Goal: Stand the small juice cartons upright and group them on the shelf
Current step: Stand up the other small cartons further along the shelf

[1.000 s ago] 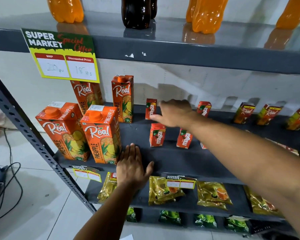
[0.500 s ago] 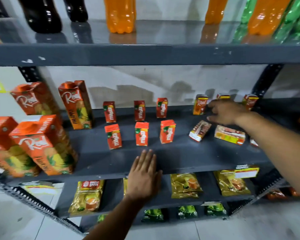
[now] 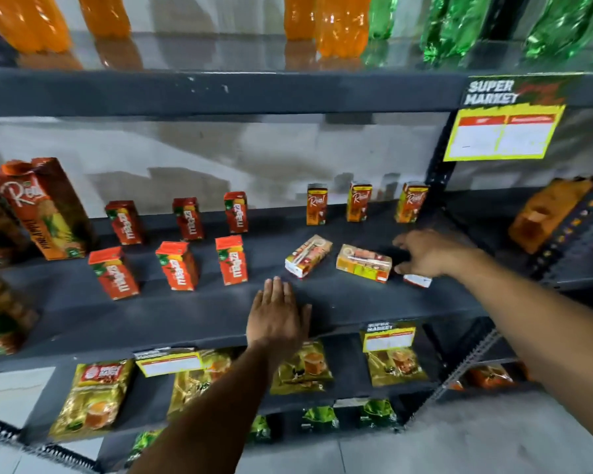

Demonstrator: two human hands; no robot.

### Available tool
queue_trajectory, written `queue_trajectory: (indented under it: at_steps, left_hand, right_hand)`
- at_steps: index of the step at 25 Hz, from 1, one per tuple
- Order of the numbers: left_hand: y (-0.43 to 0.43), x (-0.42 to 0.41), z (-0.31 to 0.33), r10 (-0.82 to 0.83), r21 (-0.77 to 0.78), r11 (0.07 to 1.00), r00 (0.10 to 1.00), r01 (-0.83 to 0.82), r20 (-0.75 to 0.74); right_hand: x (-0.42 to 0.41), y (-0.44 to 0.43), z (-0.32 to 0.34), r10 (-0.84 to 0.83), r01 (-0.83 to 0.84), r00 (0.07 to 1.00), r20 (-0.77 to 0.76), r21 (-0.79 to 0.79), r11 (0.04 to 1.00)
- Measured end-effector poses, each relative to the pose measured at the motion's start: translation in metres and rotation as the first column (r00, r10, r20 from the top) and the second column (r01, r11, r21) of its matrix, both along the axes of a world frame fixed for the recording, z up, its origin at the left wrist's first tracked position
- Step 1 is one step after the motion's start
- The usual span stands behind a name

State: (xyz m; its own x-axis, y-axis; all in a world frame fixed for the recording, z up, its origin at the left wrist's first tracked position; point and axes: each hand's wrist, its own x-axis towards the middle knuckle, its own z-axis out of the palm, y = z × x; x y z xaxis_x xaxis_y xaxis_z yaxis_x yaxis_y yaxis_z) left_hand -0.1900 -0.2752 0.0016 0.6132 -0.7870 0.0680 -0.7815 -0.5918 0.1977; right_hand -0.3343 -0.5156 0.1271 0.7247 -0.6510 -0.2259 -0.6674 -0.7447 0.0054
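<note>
Right hand (image 3: 428, 253) spread, reaching over a fallen carton (image 3: 416, 279) mostly hidden under it; grip not closed on anything. Left hand (image 3: 277, 314) flat on the shelf (image 3: 185, 313) edge, fingers spread, empty. Two more cartons (image 3: 363, 262) lie flat just left of the right hand. Nine small ones already upright. Step: standing the fallen ones. Next, likely: pinch the hidden carton, tip it up near the back row (image 3: 359, 201).

Matt dark-grey painted metal shelf (image 3: 185, 313), chipped along the upper board's edge. On it, glossy printed card juice cartons (image 3: 177, 265); below it, shiny crinkled foil pouches (image 3: 89, 398).
</note>
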Motion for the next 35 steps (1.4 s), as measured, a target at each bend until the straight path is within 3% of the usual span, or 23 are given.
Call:
queue_trajectory:
  at_steps: [11, 14, 16, 18, 20, 22, 25, 31, 35]
  left_hand:
    - [-0.004, 0.0, -0.005, 0.02, 0.101, 0.995, 1.0, -0.022, 0.021]
    - [-0.005, 0.002, -0.008, 0.015, 0.098, 0.995, 1.0, -0.017, 0.02]
    - [-0.004, 0.0, -0.008, 0.024, 0.089, 0.996, 1.0, -0.026, 0.015]
    - [-0.003, 0.0, -0.007, 0.027, 0.083, 0.996, 1.0, -0.027, 0.007]
    - [-0.003, 0.0, -0.007, 0.026, 0.076, 0.997, 1.0, -0.027, 0.014]
    - [-0.003, -0.001, -0.007, 0.029, 0.072, 0.997, 1.0, -0.029, 0.008]
    - [-0.004, 0.0, -0.008, 0.033, 0.071, 0.997, 0.999, -0.034, 0.007]
    - [-0.003, 0.0, -0.008, 0.034, 0.07, 0.997, 0.999, -0.034, 0.001]
    - [-0.003, 0.0, -0.007, 0.03, 0.067, 0.997, 1.0, -0.03, 0.001]
  right_hand:
    - [0.025, -0.004, -0.039, 0.097, -0.097, 0.995, 0.032, -0.003, 0.995]
    - [0.033, -0.014, -0.019, 0.249, -0.243, 0.962, 0.112, -0.068, 0.968]
    - [0.042, -0.021, -0.001, 0.489, -0.462, 0.872, 0.031, -0.278, 0.842]
    - [0.053, -0.024, 0.011, 0.654, -0.666, 0.73, -0.201, -0.427, 0.612]
    - [0.06, -0.024, 0.017, 0.694, -0.772, 0.621, -0.365, -0.439, 0.46]
    - [0.062, -0.023, 0.02, 0.709, -0.805, 0.578, -0.405, -0.423, 0.415]
    - [0.062, -0.024, 0.024, 0.692, -0.806, 0.585, -0.424, -0.403, 0.434]
    - [0.063, -0.023, 0.034, 0.645, -0.706, 0.708, -0.288, -0.333, 0.626]
    - [0.068, -0.018, 0.032, 0.383, -0.41, 0.912, -0.147, -0.291, 0.865]
